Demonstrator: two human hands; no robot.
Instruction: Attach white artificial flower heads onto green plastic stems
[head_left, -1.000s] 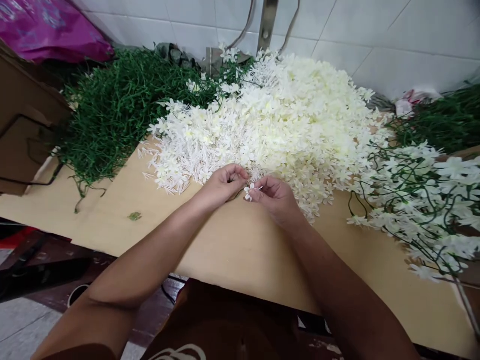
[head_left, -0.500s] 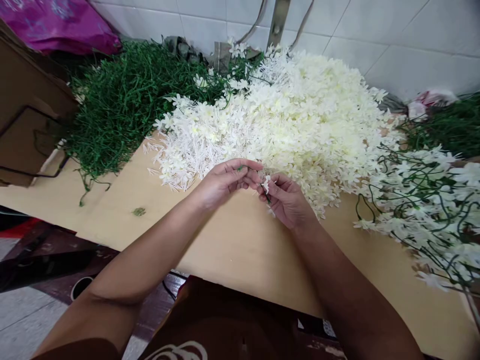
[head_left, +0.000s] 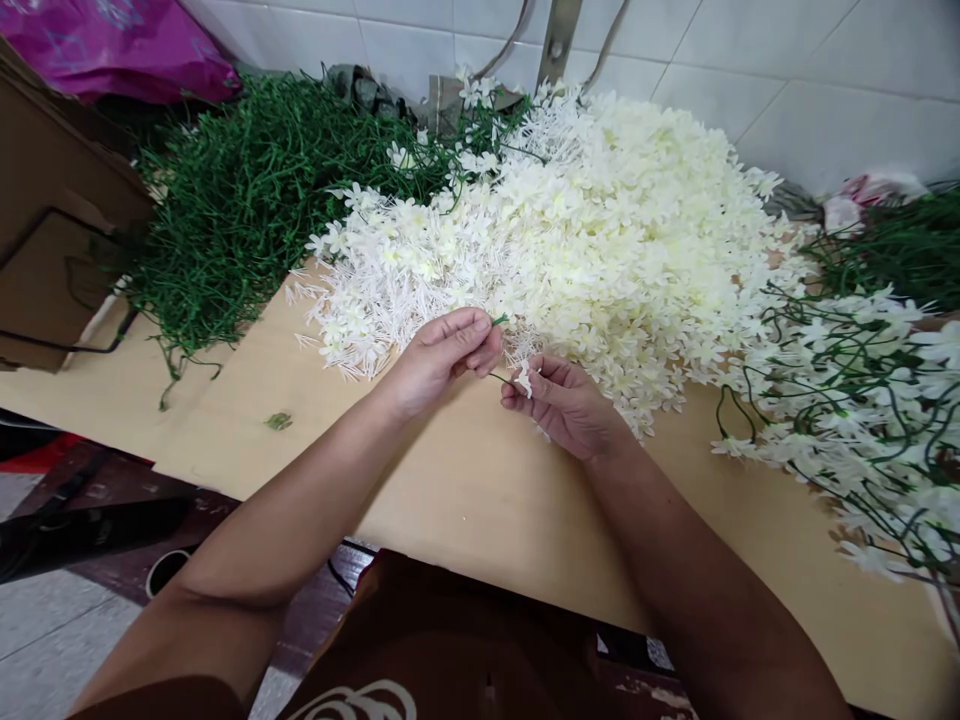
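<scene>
Since the earlier frame both hands have lifted slightly toward the heap of white blossoms (head_left: 600, 230); left hand (head_left: 442, 355) pinches a thin green stem (head_left: 500, 321); right hand (head_left: 570, 400) pinches a small white flower (head_left: 523, 378), centre frame; misaligned, the flower could slip and drop onto the tan board (head_left: 480, 480).

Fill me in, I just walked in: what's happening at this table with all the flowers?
A person sits at a tan board table. The left hand pinches a thin green plastic stem, while the right hand holds a small white artificial blossom close beside it. A large heap of loose white blossoms lies just beyond, a tangle of green stems to the left, and flowered stems to the right.
</scene>
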